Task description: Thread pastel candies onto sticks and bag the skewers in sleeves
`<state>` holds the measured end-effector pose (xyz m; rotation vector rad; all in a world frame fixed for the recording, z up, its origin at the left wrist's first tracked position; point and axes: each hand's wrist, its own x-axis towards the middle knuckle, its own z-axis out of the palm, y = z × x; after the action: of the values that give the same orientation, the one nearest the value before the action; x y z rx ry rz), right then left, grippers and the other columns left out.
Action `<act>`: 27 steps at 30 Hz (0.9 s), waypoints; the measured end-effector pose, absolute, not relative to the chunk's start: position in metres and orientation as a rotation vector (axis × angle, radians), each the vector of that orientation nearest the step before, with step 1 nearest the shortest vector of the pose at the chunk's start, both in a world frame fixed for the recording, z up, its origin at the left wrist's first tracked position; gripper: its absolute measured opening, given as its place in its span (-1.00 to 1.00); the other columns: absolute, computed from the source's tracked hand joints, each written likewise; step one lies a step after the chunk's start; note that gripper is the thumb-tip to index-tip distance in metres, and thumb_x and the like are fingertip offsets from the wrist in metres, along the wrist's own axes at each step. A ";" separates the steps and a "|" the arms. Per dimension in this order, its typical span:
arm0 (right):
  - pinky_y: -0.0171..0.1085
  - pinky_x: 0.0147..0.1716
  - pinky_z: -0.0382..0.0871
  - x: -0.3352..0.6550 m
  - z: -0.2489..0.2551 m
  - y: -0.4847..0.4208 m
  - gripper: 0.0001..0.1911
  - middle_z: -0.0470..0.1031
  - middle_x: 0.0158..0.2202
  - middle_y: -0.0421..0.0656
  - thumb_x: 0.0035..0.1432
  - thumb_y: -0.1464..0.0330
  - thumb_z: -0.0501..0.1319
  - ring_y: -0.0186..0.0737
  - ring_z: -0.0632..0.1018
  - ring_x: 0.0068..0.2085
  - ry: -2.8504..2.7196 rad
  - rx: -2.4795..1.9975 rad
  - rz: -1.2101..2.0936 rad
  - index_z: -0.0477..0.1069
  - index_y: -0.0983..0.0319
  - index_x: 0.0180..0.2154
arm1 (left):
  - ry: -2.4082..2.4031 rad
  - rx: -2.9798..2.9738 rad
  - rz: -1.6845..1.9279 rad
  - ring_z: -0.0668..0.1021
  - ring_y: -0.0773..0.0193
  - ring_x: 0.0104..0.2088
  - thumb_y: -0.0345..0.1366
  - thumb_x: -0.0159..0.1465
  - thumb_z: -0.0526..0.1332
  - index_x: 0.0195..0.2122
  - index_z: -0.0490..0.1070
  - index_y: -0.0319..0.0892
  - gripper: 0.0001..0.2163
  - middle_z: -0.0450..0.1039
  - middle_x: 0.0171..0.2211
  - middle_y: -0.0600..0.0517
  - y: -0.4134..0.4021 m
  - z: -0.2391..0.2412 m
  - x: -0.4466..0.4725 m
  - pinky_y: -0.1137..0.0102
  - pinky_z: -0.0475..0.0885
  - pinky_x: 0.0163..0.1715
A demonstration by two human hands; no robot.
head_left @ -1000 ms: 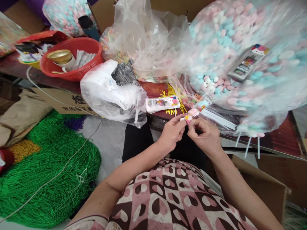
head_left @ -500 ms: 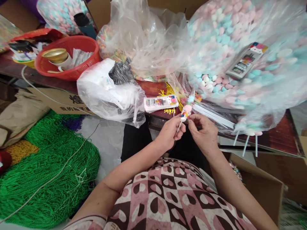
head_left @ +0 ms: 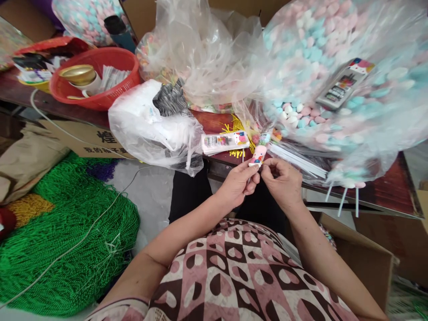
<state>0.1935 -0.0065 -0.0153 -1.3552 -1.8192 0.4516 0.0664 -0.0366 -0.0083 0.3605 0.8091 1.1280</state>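
My left hand [head_left: 238,182] is closed around the stick end of a marshmallow stick [head_left: 260,151] in a clear printed wrapper, which points up and away from me. Pink and pale blue marshmallows show through the wrapper. My right hand [head_left: 283,180] pinches close by the wrapper's lower edge; what lies between its fingertips is too small to make out. Just left of the wrapped stick lies a stack of printed bags [head_left: 224,141], with yellow twist ties [head_left: 236,125] spread behind and under it. White paper sticks [head_left: 297,160] lie in a plastic sleeve to the right.
A large clear bag of marshmallows [head_left: 314,49] fills the right of the table [head_left: 388,196], with a printed packet [head_left: 344,84] on it. Several finished sticks jut over the front edge. A red basket [head_left: 117,91] stands left; green bead strings [head_left: 67,236] heap on the floor.
The wrapped marshmallow stick has turned slightly in my left hand, and its stick is now mostly hidden by the fingers. My right hand stays at the wrapper's lower edge, shifted slightly left.
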 end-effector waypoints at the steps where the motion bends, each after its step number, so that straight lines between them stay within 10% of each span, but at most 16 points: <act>1: -0.30 -0.44 0.41 0.194 -0.015 -0.006 -0.90 0.54 -0.48 -0.19 0.06 0.43 0.16 -0.30 0.50 -0.52 -1.819 -1.356 0.476 0.46 0.22 -0.41 | 0.820 0.361 1.134 0.18 0.58 -0.77 -0.18 0.09 0.34 -0.26 0.34 -0.18 -0.72 0.31 -0.63 0.21 -0.037 -0.009 0.067 0.58 -0.12 -0.76; 18: -0.32 -0.51 0.35 0.205 -0.030 -0.009 -0.93 0.45 -0.56 -0.24 0.07 0.39 0.16 -0.33 0.45 -0.57 -1.784 -1.371 0.661 0.41 0.21 -0.42 | 0.706 0.309 1.069 0.18 0.51 -0.78 -0.26 0.15 0.16 -0.31 0.31 -0.19 -0.87 0.29 -0.64 0.18 -0.033 -0.013 0.067 0.52 -0.06 -0.78; 27: -0.30 -0.42 0.44 0.201 -0.021 -0.010 -0.91 0.56 -0.38 -0.16 0.17 0.44 0.18 -0.29 0.53 -0.45 -1.931 -1.175 0.216 0.45 0.21 -0.27 | 0.708 0.339 1.112 0.21 0.56 -0.75 -0.19 0.13 0.30 -0.36 0.31 -0.21 -0.77 0.32 -0.60 0.18 -0.035 -0.021 0.068 0.57 -0.04 -0.77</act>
<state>0.2012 -0.0103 -0.0208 -1.1748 -1.9311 0.2163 0.0684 -0.0350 -0.0207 0.3393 0.7081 1.1123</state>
